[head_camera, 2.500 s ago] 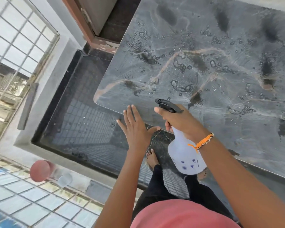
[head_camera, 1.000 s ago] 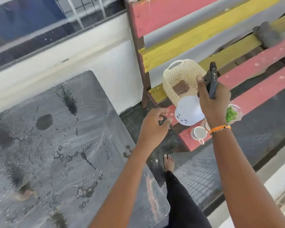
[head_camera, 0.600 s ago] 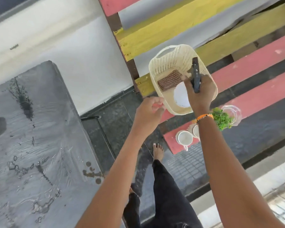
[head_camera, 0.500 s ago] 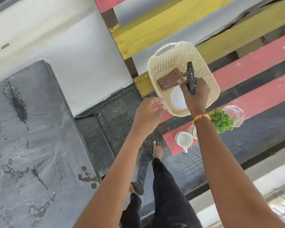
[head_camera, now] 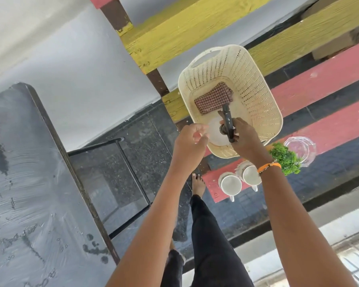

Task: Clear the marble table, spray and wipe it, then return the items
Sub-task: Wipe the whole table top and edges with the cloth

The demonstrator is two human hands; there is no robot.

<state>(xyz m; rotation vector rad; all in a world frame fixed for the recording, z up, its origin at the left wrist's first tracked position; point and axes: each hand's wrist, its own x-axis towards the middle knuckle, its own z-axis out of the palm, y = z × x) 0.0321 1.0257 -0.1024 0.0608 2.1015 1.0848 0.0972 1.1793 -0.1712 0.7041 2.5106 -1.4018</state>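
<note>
My right hand point(head_camera: 245, 137) grips the black trigger head of the white spray bottle point(head_camera: 216, 131), which stands low inside the cream plastic basket point(head_camera: 255, 88) on the bench. A folded checked cloth point(head_camera: 212, 98) lies in the basket just beyond the bottle. My left hand point(head_camera: 190, 143) hovers at the basket's near left rim, fingers loosely curled, holding nothing. The wet marble table point(head_camera: 29, 193) lies to the left, its top streaked with spray and droplets.
The red and yellow slatted bench point(head_camera: 319, 79) carries two white cups point(head_camera: 239, 182), a small green plant point(head_camera: 286, 158) and a clear glass dish point(head_camera: 299, 148). A black metal frame point(head_camera: 129, 172) stands on the dark floor between table and bench. My bare foot point(head_camera: 198, 183) rests by the bench.
I turned from the table to the bench. My right hand carried the spray bottle over and lowered it into the basket; my left hand came along to the basket's rim.
</note>
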